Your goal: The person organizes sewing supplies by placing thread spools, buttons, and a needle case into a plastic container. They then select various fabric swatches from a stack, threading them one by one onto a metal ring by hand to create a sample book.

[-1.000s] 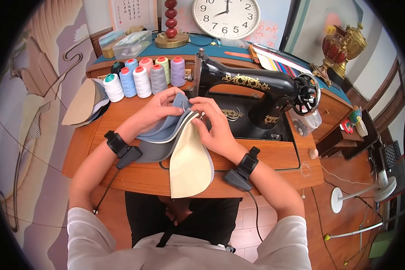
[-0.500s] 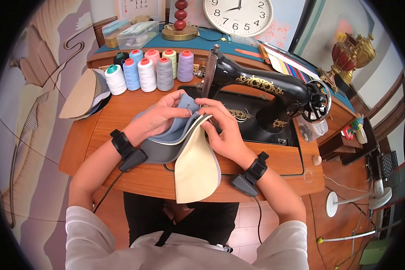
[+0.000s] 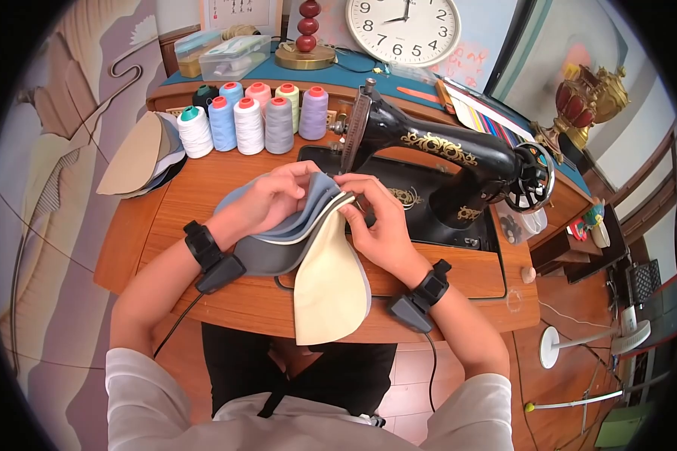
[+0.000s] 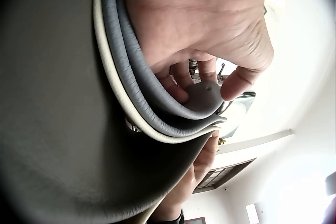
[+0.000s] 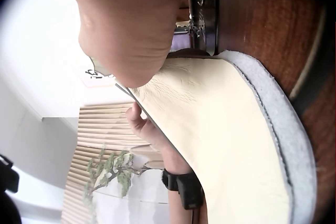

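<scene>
In the head view, a fanned stack of leaf-shaped leather pieces is held up between both hands in front of the sewing machine. My left hand (image 3: pixel 267 199) curls its fingers around the blue leather piece (image 3: pixel 320 192); a small hole shows near that piece's tip in the left wrist view. My right hand (image 3: pixel 380 225) pinches the gathered tips of the stack between thumb and fingers. From it hangs a cream leather piece (image 3: pixel 327 289), whose fuzzy grey backing (image 5: pixel 278 113) shows in the right wrist view. A dark grey piece (image 3: pixel 274 258) droops below the blue ones.
A black sewing machine (image 3: pixel 436 146) stands right behind the hands. Several thread cones (image 3: pixel 248 126) are grouped at back left, beside a fan of beige and dark leather pieces (image 3: pixel 132 161). A clear tub (image 3: pixel 530 224) sits at right; a clock (image 3: pixel 404 30) stands at the back.
My left thumb has drawn back from the blue piece's tip, while the fingers stay around it. The right hand keeps its pinch. The head view has shifted slightly.
</scene>
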### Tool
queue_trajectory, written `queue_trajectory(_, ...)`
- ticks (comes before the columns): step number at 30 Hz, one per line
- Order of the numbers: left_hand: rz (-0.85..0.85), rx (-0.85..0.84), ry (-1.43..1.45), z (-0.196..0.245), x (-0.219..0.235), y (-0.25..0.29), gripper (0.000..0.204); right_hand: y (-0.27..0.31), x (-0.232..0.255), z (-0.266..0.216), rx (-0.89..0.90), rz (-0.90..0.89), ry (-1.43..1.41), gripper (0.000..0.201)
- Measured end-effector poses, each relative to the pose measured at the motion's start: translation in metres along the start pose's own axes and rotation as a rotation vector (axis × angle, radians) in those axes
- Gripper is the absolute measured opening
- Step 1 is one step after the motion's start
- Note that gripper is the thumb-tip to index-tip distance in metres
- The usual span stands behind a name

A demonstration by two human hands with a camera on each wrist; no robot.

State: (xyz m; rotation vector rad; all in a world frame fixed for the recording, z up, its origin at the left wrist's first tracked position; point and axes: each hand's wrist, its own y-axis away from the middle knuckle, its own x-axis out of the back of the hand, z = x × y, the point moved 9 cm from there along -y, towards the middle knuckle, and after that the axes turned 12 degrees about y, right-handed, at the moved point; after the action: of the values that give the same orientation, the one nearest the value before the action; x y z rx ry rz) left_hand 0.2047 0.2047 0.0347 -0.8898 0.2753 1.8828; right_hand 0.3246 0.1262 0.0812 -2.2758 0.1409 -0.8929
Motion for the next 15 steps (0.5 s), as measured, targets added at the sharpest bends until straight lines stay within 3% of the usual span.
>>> queue_trajectory(5, 0.086, -0.097, -0.25, -0.001, 0.008, 0.001, 0.024, 0.002, -0.003, 0.007, -0.03, -0.034, 0.045, 0.023)
queue_trajectory(11, 0.115, -0.093, -0.033, 0.001, 0.019, 0.002, 0.02, 0.004, -0.006, 0.012, -0.136, 0.007, -0.174, 0.031)
queue_trajectory(15, 0.09, -0.064, 0.001, 0.0, 0.019, 0.001, 0.02, 0.001, -0.007, 0.011, -0.051, -0.046, -0.11, 0.033)
